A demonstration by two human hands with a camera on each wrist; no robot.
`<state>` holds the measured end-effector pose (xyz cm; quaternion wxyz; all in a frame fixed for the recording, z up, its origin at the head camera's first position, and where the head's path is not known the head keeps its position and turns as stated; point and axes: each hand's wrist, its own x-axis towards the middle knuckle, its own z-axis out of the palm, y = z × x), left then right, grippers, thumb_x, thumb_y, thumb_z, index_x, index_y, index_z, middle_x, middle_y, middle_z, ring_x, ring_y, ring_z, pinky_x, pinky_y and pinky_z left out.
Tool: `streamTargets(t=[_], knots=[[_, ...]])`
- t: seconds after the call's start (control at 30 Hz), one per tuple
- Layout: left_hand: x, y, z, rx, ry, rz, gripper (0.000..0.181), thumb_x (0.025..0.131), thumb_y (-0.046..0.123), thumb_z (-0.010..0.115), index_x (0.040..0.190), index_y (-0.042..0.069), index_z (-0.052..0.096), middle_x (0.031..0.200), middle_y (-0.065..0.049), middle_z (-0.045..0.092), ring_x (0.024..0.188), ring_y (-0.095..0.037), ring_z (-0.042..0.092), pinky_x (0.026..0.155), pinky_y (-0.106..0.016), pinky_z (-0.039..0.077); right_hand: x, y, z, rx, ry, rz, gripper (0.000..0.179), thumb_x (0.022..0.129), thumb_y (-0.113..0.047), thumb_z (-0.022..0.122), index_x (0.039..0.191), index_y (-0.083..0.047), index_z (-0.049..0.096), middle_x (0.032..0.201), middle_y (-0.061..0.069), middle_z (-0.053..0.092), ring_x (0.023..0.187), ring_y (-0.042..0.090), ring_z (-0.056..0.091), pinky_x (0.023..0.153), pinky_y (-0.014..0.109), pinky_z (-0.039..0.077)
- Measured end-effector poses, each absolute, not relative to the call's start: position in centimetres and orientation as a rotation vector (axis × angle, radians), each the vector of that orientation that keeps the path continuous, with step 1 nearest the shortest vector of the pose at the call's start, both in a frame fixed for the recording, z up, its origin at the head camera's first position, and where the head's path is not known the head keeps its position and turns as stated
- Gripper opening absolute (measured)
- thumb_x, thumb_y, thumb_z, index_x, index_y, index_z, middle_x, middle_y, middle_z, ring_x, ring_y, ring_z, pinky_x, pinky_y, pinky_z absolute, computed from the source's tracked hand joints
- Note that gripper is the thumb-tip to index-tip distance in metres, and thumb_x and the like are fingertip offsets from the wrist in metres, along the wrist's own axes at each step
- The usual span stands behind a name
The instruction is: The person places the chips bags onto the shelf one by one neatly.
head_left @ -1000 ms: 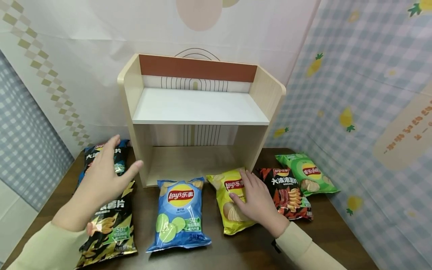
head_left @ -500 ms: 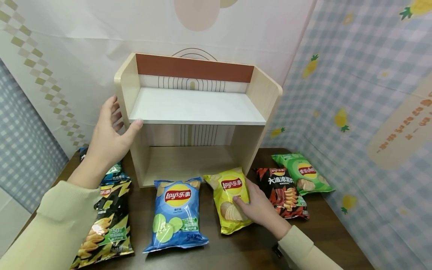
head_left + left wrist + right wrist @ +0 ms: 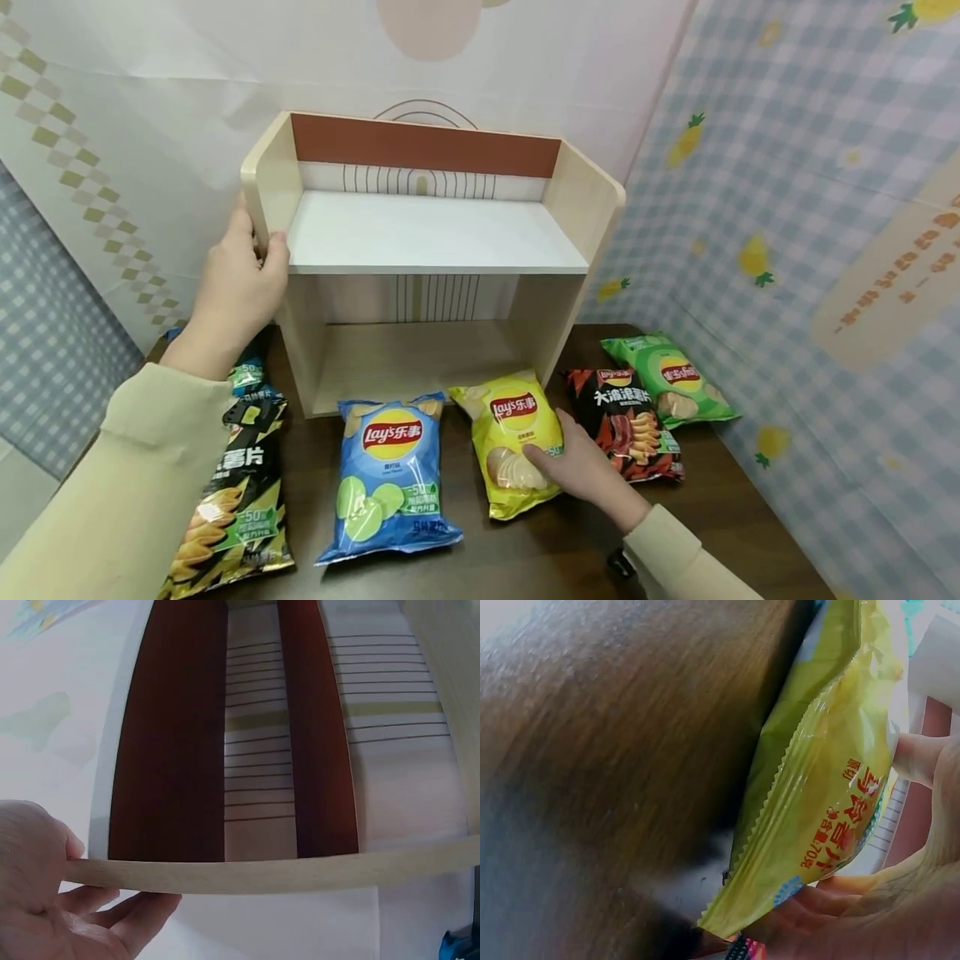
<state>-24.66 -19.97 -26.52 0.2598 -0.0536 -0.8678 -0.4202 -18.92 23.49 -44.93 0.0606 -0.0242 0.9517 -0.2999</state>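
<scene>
My left hand (image 3: 240, 287) grips the left side panel of a small wooden shelf (image 3: 435, 268). In the left wrist view the thumb lies on one face of the panel edge (image 3: 247, 876) and the fingers (image 3: 146, 919) on the other. My right hand (image 3: 588, 467) holds the right side of a yellow bag of potato chips (image 3: 513, 433), thumb on its front. The right wrist view has the bag's crimped lower end (image 3: 832, 795) between thumb and fingers. The bag lies in front of the shelf's right side.
Left of it is a blue chip bag (image 3: 390, 475). A black and gold bag (image 3: 243, 517) and a dark blue one (image 3: 249, 375), partly hidden by my arm, lie further left. Red-black (image 3: 626, 425) and green bags (image 3: 671, 379) lie right on the brown table (image 3: 525, 558).
My left hand has risen from above the left bags to the shelf's side panel and taken hold of it. My right hand has shifted to the yellow bag's right edge.
</scene>
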Motion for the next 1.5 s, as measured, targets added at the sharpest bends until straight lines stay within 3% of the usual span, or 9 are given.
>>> streamTargets(t=[0.17,0.3,0.47,0.63,0.93,1.27,1.5], knots=[[-24.7,-19.8,-26.6,-0.126,-2.374,-1.070,0.062,0.100,0.033,0.035,0.156,0.022,0.011,0.135,-0.032,0.047,0.108,-0.050,0.054,0.077,-0.065,0.044,-18.9,24.0,-44.7,-0.026,2.779,-0.961,0.103,0.083,-0.066,0.060,0.152,-0.001,0.019,0.146,0.025,0.037,0.127,0.041,0.043,0.096,0.057,0.039],[-25.0,-19.7,-26.4,-0.112,-2.371,-1.069,0.060,0.099,0.029,0.037,0.154,0.017,0.017,0.136,-0.031,0.046,0.110,-0.050,0.053,0.078,-0.064,0.045,-18.9,24.1,-44.5,-0.015,2.718,-1.023,0.097,0.084,-0.061,0.064,0.150,-0.001,0.026,0.141,0.022,0.044,0.121,0.036,0.049,0.093,0.054,0.042],[-25.3,-19.8,-26.3,-0.069,-2.402,-1.079,0.055,0.098,0.028,0.041,0.148,0.006,0.030,0.134,-0.030,0.048,0.111,-0.048,0.053,0.081,-0.063,0.045,-18.9,23.8,-44.3,0.006,2.691,-1.073,0.077,0.082,-0.054,0.070,0.134,-0.001,0.048,0.114,0.011,0.060,0.099,0.024,0.059,0.082,0.044,0.049],[-25.4,-19.8,-26.7,-0.069,-2.402,-1.113,0.058,0.099,0.031,0.040,0.151,0.008,0.028,0.137,-0.029,0.047,0.114,-0.047,0.051,0.084,-0.064,0.043,-18.9,23.4,-44.3,-0.012,2.658,-1.115,0.065,0.080,-0.052,0.073,0.118,-0.002,0.056,0.094,0.006,0.062,0.080,0.017,0.060,0.069,0.037,0.050],[-25.0,-20.0,-27.5,-0.045,-2.385,-1.148,0.060,0.099,0.032,0.036,0.155,0.014,0.020,0.139,-0.029,0.045,0.116,-0.048,0.050,0.084,-0.065,0.042,-18.1,23.6,-45.1,0.028,2.492,-1.269,0.069,0.084,-0.049,0.070,0.127,0.001,0.051,0.095,0.008,0.063,0.080,0.019,0.063,0.069,0.036,0.051],[-25.3,-20.0,-27.1,-0.051,-2.363,-1.137,0.059,0.098,0.030,0.036,0.153,0.012,0.024,0.138,-0.028,0.046,0.117,-0.046,0.049,0.088,-0.064,0.040,-17.9,23.2,-45.5,0.057,2.490,-1.360,0.072,0.083,-0.049,0.071,0.131,-0.001,0.048,0.100,0.008,0.063,0.083,0.019,0.062,0.071,0.035,0.051],[-25.4,-20.1,-27.1,-0.054,-2.386,-1.129,0.061,0.098,0.031,0.035,0.154,0.011,0.020,0.137,-0.031,0.045,0.115,-0.048,0.050,0.086,-0.065,0.041,-17.8,23.4,-45.4,-0.009,2.266,-1.512,0.072,0.088,-0.042,0.068,0.138,0.001,0.039,0.103,0.013,0.063,0.084,0.024,0.065,0.071,0.038,0.054]])
